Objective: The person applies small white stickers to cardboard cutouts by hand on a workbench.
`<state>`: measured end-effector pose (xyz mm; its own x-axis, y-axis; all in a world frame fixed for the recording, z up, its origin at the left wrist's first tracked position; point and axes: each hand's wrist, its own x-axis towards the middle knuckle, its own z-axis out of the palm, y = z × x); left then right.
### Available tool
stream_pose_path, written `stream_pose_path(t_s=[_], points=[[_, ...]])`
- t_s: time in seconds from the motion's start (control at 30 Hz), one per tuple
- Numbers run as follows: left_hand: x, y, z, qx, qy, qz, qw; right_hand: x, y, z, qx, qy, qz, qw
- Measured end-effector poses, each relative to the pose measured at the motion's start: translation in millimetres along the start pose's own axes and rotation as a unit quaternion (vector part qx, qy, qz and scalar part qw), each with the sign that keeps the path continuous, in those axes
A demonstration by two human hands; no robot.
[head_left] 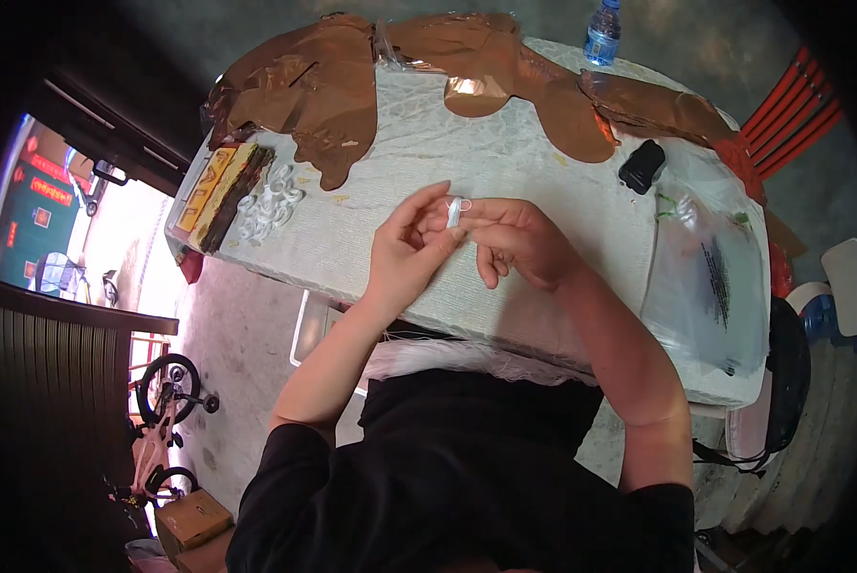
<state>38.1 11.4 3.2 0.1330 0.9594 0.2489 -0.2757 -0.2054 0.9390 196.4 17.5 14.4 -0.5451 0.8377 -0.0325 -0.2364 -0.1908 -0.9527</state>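
Note:
Above the middle of the table, a small strip of white string or cord (454,216) with a thin loop at its top sits between my hands. My left hand (405,250) pinches it from the left, thumb and fingers closed about it. From the right, the fingertips of my right hand (519,239) press on the same string, its lower fingers curled. Off to the left lies a pile of small white coiled pieces (271,205) that look alike. A hank of long white strands (457,361) rests across my lap at the table edge.
Brown shiny plastic sheets (323,95) cover the back of the table (419,162). A yellow-and-dark box (223,196) stands left. Rightward are a black mouse-shaped object (642,166) and a clear plastic bag (701,286). A water bottle (602,36) stands behind.

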Motion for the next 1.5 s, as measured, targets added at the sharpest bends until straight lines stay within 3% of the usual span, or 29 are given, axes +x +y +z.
stream_pose_path(t_s=[0.03,0.1,0.23,0.3,0.5,0.73,0.8,0.87,1.03,1.13,1.17,1.2,1.27,1.3,1.33,1.43,1.47,1.5], points=[[1,-2,-5,0.000,0.001,0.000,1.000,1,2,-1,0.002,-0.007,0.013,1.000],[4,-8,-20,0.098,-0.109,-0.019,0.989,1,3,-1,0.003,-0.014,0.026,1.000],[6,-5,-21,0.107,-0.134,0.001,0.985,1,2,-1,0.034,-0.003,0.045,0.998],[6,-7,-19,0.034,-0.092,-0.045,0.994,3,3,-1,0.036,0.000,0.045,0.998],[10,-12,-30,-0.007,-0.034,-0.068,0.997,2,-4,-8,0.054,0.085,0.066,0.993],[10,9,-75,0.068,0.028,-0.099,0.992,5,2,-11,0.064,0.112,0.045,0.991],[16,23,-100,0.268,0.120,-0.015,0.956,5,5,-11,0.059,0.095,0.039,0.993],[24,25,-150,0.366,0.155,0.051,0.916,6,8,-9,0.056,0.089,0.037,0.994],[33,49,-228,0.487,0.242,0.055,0.837,8,12,-9,0.043,0.082,0.031,0.995],[43,48,-244,0.519,0.220,0.047,0.825,9,13,-8,0.035,0.079,0.031,0.996],[43,49,-237,0.518,0.211,-0.024,0.829,9,14,-8,0.028,0.080,0.032,0.996],[43,47,-239,0.517,0.213,-0.023,0.829,9,14,-8,0.021,0.082,0.034,0.996],[46,48,-233,0.670,0.171,0.059,0.719,8,13,-8,0.013,0.079,0.030,0.996],[45,50,-231,0.626,0.200,-0.011,0.754,7,12,-9,0.007,0.080,0.027,0.996],[43,50,-233,0.626,0.199,-0.011,0.754,7,12,-9,0.007,0.081,0.027,0.996],[32,55,-245,0.615,0.251,0.198,0.721,7,13,-6,0.004,0.083,0.032,0.996],[25,55,-245,0.616,0.250,0.196,0.721,7,14,-5,-0.002,0.076,0.028,0.997],[13,56,-244,0.547,0.242,0.169,0.784,7,14,-5,-0.007,0.071,0.025,0.997]])
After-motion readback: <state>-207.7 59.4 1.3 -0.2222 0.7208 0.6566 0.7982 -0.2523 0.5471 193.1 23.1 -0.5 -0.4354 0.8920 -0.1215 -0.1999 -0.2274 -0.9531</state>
